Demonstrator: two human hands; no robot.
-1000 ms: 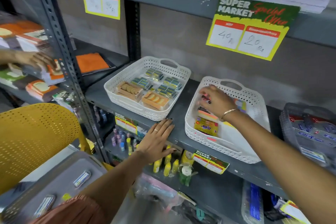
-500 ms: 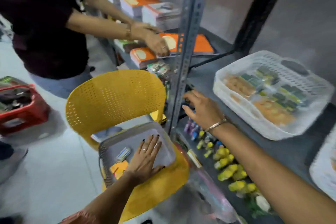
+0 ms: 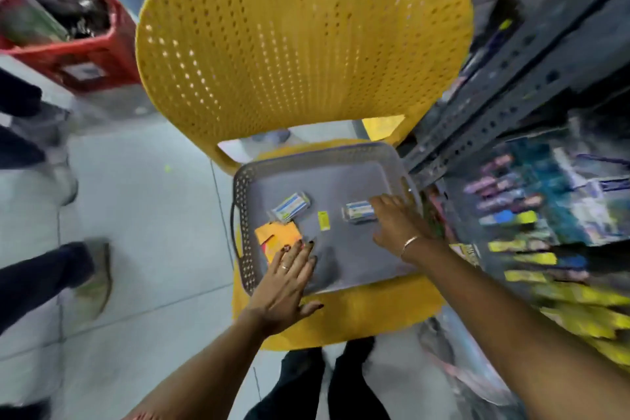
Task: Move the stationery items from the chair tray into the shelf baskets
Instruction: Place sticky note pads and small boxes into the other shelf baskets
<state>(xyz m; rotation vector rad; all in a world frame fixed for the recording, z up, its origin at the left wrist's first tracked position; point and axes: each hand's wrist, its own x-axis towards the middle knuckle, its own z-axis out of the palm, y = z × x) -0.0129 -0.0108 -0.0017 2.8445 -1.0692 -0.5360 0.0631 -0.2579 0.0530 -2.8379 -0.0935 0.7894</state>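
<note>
Since half a second ago the right hand (image 3: 397, 225) has left the shelf edge and come down into the grey tray (image 3: 354, 262), and the view has swung from the white shelf baskets down onto the yellow chair (image 3: 300, 54), whose seat bears the tray. That hand now lies at the tray's right side, fingers spread and reaching, their tips touching the right-hand small blue and white packet (image 3: 358, 212); whether they have closed on it I cannot tell, though they look open. A thin bracelet (image 3: 409, 245) circles the wrist. The left hand (image 3: 284, 286) stays flat over the tray's near left corner, fingers open and splayed with dark nails and a ring, its fingertips (image 3: 300, 245) resting on or just over the orange packet (image 3: 278, 237), gripping nothing. Further in from the orange packet, toward the tray's middle, lies a second blue and white packet (image 3: 289, 207), tilted, untouched. Between the two blue and white packets sits a small yellow item (image 3: 324, 220), flat on the tray floor and apart from both hands. All four items are thus inside the tray. To the right of the tray stands the grey metal shelf frame (image 3: 504, 102), with blurred coloured goods on the shelves beside and below it; no basket shows clearly. Left of the tray, across the pale floor, a red basket (image 3: 64, 54) sits far off, and another person's dark trouser legs and shoes (image 3: 92, 280) stand at the left edge
</note>
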